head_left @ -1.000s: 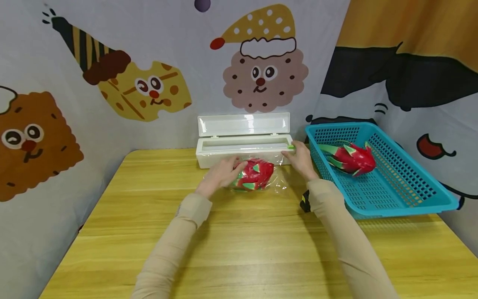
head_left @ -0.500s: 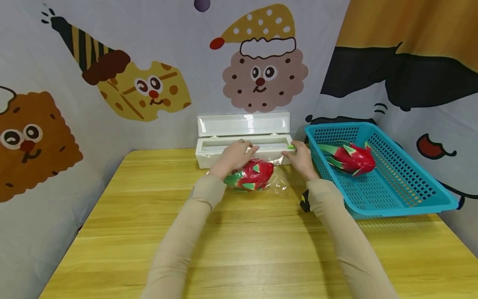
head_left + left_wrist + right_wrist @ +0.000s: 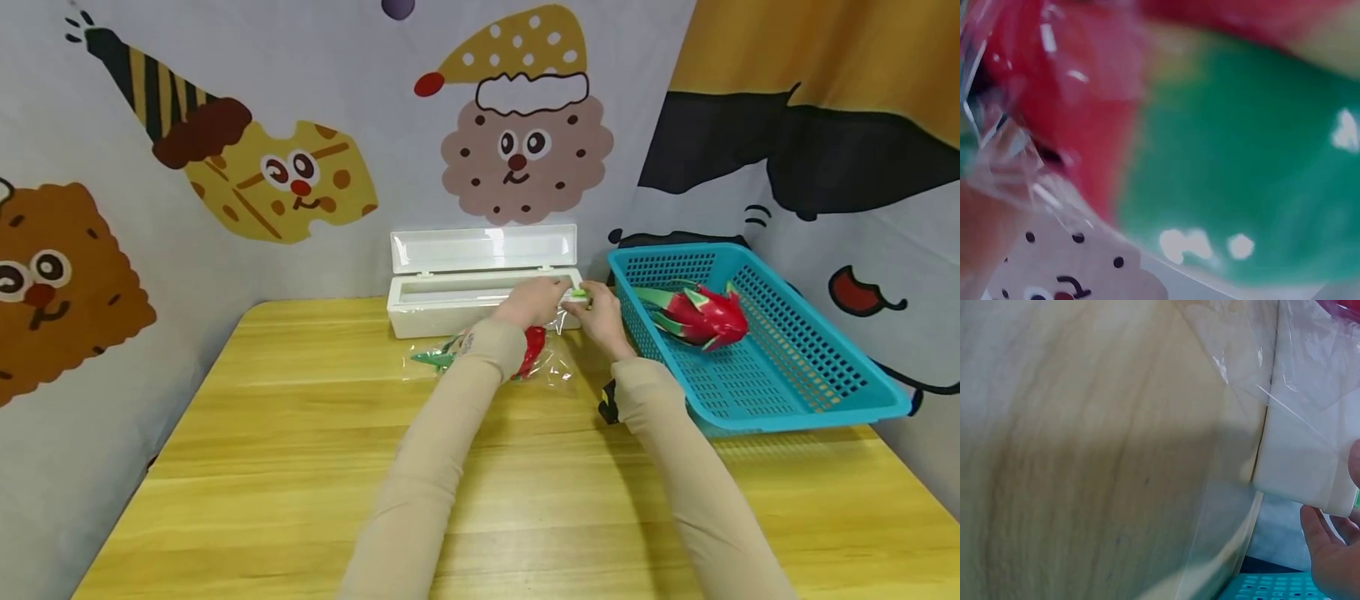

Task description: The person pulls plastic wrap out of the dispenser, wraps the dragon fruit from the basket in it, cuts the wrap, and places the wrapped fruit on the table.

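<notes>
A long white cling film dispenser [image 3: 423, 320] stands at the back of the table with its lid raised. My right hand [image 3: 602, 320] grips its right end, thumb in front, beside a small green slider [image 3: 578, 294]. Reaching across, my left hand [image 3: 532, 301] has its fingertips right by that slider; I cannot tell whether they pinch it. Under the left wrist a red and green dragon fruit [image 3: 534, 345] lies beneath clear film [image 3: 553, 372] that runs up to the dispenser. Its glossy surface fills the left wrist view.
To the right is a turquoise basket [image 3: 828, 419] holding another dragon fruit [image 3: 705, 317]. A patterned cloth [image 3: 315, 50] hangs close behind the dispenser. The wooden table [image 3: 300, 467] extends forward and to the left.
My left hand has moved from the wrapped dragon fruit up and right along the dispenser to its right end. The right hand stays there. The view has shifted slightly.
</notes>
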`<state>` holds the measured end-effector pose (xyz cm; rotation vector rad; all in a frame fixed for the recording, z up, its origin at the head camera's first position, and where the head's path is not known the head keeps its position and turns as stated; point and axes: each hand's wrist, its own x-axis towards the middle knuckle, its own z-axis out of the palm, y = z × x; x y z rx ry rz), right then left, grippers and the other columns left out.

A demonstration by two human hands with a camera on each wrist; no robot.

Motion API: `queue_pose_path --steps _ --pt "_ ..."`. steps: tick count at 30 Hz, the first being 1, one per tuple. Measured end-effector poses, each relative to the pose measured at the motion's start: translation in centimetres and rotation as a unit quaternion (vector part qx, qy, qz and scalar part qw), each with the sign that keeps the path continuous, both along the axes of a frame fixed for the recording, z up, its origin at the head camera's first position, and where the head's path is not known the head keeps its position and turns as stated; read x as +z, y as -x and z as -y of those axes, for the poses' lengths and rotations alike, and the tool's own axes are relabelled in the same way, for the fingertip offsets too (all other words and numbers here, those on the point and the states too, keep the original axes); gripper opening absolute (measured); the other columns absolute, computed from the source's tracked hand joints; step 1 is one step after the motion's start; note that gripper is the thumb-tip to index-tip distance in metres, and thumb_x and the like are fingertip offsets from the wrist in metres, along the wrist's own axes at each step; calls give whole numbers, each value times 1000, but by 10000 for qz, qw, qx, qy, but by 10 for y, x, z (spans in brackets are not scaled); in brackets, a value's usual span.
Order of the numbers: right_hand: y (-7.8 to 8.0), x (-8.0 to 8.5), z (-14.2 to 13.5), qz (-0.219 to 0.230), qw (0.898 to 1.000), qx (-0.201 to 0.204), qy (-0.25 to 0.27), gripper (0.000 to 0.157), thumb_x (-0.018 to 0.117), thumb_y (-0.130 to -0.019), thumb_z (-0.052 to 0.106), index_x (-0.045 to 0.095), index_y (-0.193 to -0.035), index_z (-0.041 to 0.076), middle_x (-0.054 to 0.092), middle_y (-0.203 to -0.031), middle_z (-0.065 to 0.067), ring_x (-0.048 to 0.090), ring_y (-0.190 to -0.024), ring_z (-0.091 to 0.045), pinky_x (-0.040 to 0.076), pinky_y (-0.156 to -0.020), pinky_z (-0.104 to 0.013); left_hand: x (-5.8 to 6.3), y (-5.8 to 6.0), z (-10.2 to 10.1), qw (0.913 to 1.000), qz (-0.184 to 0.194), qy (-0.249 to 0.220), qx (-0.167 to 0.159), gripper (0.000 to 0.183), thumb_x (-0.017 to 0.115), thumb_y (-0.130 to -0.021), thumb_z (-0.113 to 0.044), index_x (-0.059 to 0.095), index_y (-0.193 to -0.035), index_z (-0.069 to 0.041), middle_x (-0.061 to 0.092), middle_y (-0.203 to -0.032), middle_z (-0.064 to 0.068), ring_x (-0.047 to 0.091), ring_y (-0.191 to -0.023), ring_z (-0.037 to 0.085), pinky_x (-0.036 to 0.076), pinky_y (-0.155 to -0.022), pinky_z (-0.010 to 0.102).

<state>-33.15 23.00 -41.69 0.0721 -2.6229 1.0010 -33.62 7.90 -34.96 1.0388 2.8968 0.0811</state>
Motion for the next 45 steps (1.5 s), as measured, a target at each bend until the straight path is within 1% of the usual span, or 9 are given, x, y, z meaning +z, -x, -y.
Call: queue_pose_path --steps 3,7,15,22,27,32,36,42,45 --pt "0 0 -1 23 10000 -68 -2 49 68 -87 13 52 -127 -10 49 -137 -27 44 -129 -43 36 -110 -52 -3 0 -10 9986 -209 453 -156 46 46 -99 -15 37 -145 -15 41 -150 3 45 -134 22 39 -112 34" --pt "0 0 0 114 9998 -126 -41 47 65 -88 10 52 -129 -9 48 -139 -25 44 -130 -42 37 -110 -50 -8 -1 -18 9966 -232 772 -154 47 42 -101 -19 32 -148 -18 35 -153 2 37 -139 22 35 -115 37" --pt "0 2 1 46 9999 -132 -47 45 64 -86 4 53 -127 -8 50 -137 -26 46 -128 -41 38 -110 -50 -14 2 -27 9947 -347 968 84 50 40 -102 -25 26 -150 -26 32 -153 0 36 -139 20 43 -108 39" --pt "0 4 2 101 9998 -161 -55 43 61 -86 2 54 -127 -8 50 -136 -26 46 -128 -41 36 -110 -50 -13 0 -28 9944 -516 915 106 49 42 -102 -25 29 -149 -24 32 -153 -5 34 -140 17 44 -108 37" --pt "0 2 4 6 9998 -181 -72 41 59 -86 -1 54 -126 -10 51 -135 -27 47 -126 -42 38 -108 -52 -11 -2 -29 9916 -626 1130 86 48 41 -102 -26 31 -148 -26 30 -154 -5 31 -142 15 43 -108 35" --pt "3 -1 4 -261 9992 -281 -130 38 56 -83 -5 58 -121 -11 55 -130 -26 51 -123 -42 41 -106 -50 -8 -2 -30 9872 -757 1393 172 49 38 -103 -30 26 -150 -26 30 -154 -6 32 -141 14 41 -110 34" --pt "2 -1 5 -295 9989 -308 -175 34 55 -84 -5 62 -117 -9 57 -129 -24 53 -121 -40 44 -104 -49 -7 -1 -29 9844 -740 1579 230 50 36 -103 -32 22 -151 -27 28 -155 -7 31 -141 13 39 -112 35" --pt "0 1 5 -221 9991 -255 -239 29 59 -86 0 66 -114 -6 58 -130 -22 53 -122 -38 44 -104 -48 -4 1 -26 9828 -730 1677 256 58 37 -99 -50 22 -151 -29 30 -154 -9 34 -139 13 40 -110 36" --pt "-1 2 5 -280 9989 -233 -291 29 61 -87 2 65 -115 -6 58 -130 -23 53 -122 -39 44 -104 -48 -3 1 -24 9844 -664 1615 231 61 38 -97 -54 24 -150 -29 31 -154 -8 35 -138 14 39 -110 37"
